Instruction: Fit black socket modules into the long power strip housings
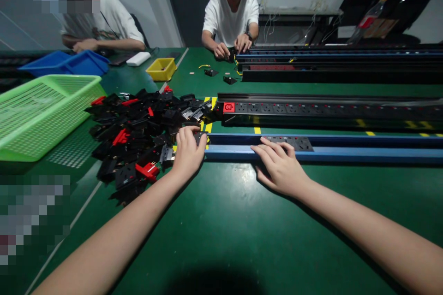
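Observation:
A long blue metal rail (346, 153) with an open channel lies across the green table. Black socket modules (304, 144) sit in its channel, just right of my right hand. My right hand (282, 166) holds the rail, fingers over its top and the modules' left end, thumb low on the near side. At the rail's left end my left hand (188, 152) is closed around a small black socket module (200, 137), partly hidden by the fingers. Beside that hand spreads a heap of black socket modules (126, 175), with a few red ones (148, 171) among them.
Behind the blue rail lies a black power strip (311, 109) with a red end socket (229, 108). A green basket (51, 124), blue trays (86, 62) and a yellow bin (162, 69) stand left. Two people sit across the table; one handles parts near other rails (277, 73).

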